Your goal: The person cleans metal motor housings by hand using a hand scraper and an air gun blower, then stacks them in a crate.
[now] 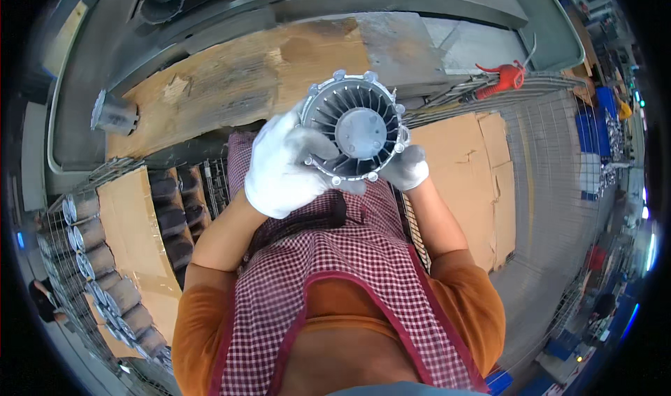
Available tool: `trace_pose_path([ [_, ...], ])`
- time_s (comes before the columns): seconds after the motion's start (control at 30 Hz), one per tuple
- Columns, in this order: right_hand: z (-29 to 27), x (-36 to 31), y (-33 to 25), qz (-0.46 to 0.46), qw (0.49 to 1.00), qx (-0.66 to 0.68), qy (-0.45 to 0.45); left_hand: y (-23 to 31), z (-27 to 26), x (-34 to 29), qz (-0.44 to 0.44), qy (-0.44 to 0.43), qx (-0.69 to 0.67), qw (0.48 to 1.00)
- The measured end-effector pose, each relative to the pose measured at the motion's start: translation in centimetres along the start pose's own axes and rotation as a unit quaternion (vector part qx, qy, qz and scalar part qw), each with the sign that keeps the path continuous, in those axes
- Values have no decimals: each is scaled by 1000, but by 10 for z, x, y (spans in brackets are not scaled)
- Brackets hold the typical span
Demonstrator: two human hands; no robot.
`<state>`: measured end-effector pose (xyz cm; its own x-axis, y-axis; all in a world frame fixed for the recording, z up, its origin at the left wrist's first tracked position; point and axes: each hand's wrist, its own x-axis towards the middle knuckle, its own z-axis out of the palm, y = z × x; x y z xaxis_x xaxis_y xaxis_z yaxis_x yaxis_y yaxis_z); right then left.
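Note:
A round finned metal casting (360, 132), silver-grey with thin ribs round a flat central disc and small lugs on its rim, is held up in front of my chest. My left hand (283, 162), in a white glove with greyed fingers, grips its left side, thumb over the rim. Behind its lower right side, my right hand (407, 167), gloved too, is closed on it; most of those fingers are hidden by the casting. The open, ribbed face of the casting is turned up towards me.
A worn wooden board (231, 78) covers the bench ahead, a similar metal casting (114, 113) lying at its left end. A red air gun (502, 80) hangs on a wire basket at right, beside cardboard (461, 179). At left, a wire cage holds several castings (98, 260) between cardboard sheets (136, 235).

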<state>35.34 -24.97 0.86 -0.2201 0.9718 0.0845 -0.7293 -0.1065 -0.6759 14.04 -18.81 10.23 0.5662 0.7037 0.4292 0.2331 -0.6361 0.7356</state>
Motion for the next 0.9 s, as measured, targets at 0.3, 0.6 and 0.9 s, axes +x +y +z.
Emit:
trace_pose_path([
  [0.3, -86, -124, -25, -32, 960, 97, 261, -6, 101, 54, 58, -60, 41, 996],
  [0.6, -254, -202, -21, 212, 616, -413, 637, -9, 249, 184, 111, -148, 184, 965],
  [0.9, -310, -147, 40, 469, 482, -561, 482, -45, 276, 193, 189, -50, 125, 973],
])
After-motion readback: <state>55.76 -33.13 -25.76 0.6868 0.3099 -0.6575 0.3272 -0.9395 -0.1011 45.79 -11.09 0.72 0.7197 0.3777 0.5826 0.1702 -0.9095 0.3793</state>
